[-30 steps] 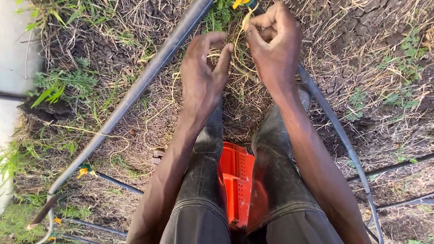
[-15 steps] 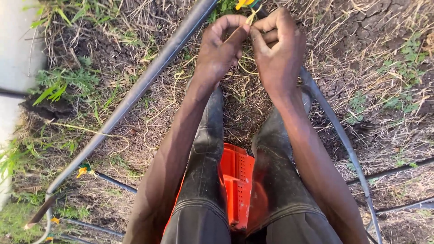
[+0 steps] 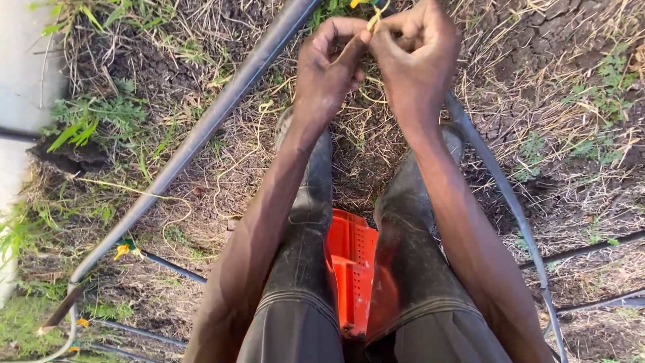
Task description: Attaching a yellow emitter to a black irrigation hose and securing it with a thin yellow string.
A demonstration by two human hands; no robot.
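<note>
Red crate sits low btwn two black boots, on the dirt. A thick gray pipe runs slanted on the left side, thin black hoses lie on the right. Dry grass and soil all round. Farther up, both hands meet over the ground. Left hand is curled, thumb & fingers pinching a thin yellow-green stem. Right hand is curled tight too, fingertips touching the same stem right next to the left. Stem pokes up btwn both hands, near the top edge.
</note>
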